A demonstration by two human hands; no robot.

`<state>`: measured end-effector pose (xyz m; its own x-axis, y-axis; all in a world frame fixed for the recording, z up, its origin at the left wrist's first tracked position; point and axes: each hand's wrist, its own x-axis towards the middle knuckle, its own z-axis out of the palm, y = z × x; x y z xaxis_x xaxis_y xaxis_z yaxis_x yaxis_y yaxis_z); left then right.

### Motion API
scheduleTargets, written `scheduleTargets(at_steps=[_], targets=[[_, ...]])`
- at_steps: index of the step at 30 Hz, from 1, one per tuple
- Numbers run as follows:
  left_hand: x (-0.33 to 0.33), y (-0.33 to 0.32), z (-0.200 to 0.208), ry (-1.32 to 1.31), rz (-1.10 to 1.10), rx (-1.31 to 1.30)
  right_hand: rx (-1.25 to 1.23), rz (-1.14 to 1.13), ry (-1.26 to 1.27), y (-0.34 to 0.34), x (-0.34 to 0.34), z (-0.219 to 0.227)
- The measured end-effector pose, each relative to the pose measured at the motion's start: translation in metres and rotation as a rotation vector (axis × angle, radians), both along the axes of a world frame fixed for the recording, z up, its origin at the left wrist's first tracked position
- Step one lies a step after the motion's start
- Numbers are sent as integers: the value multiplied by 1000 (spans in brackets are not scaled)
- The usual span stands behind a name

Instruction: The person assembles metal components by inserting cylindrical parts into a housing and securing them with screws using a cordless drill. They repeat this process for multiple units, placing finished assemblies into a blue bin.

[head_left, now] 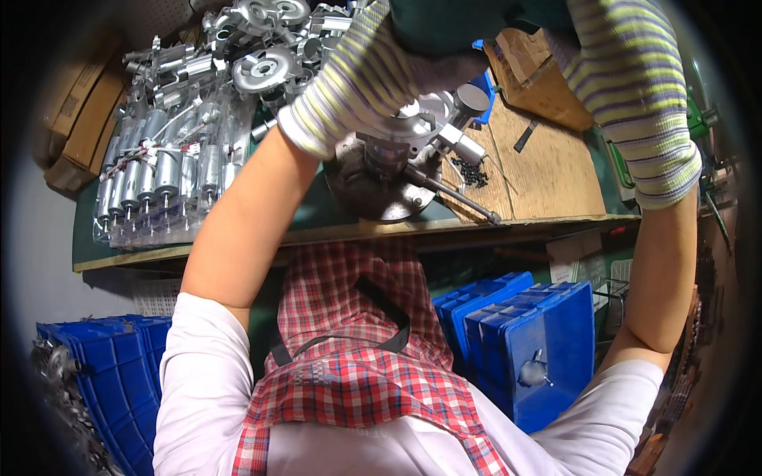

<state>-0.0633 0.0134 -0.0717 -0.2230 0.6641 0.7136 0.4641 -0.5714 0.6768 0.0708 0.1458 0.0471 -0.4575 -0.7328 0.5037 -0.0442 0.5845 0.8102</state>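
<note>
Both my hands wear striped knit gloves and are raised at the upper edge. My left hand [377, 75] closes round the underside of a dark green, rounded object [456, 24], whose kind I cannot tell because the frame cuts it off. At the object's other end is my right hand [615, 71], apparently gripping it, with its fingertips mostly hidden. Below my left hand stands a round metal fixture [357, 186] with a lever handle [456, 194]. A silver metal casting with a cylindrical motor [462, 144] sits on top, partly behind my left glove.
Small black screws [470, 173] lie on a wooden board [548, 178] beside the fixture. Silver motors [167, 174] fill a clear plastic tray at left, with metal castings [266, 71] piled behind. A cardboard box [536, 75] stands at back right. Blue crates [528, 333] sit below the bench edge.
</note>
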Motion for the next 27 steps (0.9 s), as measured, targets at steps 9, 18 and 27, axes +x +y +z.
scheduleTargets(at_steps=[9,18,27], targets=[[26,23,-13,-314,16,224,195,-796,-101,-14,7,11],[-21,4,-2,-241,-261,-157,-517,-1120,-240,-85,2,22],[-5,7,-8,-268,-109,-9,-568,-347,-404,-13,1,6]])
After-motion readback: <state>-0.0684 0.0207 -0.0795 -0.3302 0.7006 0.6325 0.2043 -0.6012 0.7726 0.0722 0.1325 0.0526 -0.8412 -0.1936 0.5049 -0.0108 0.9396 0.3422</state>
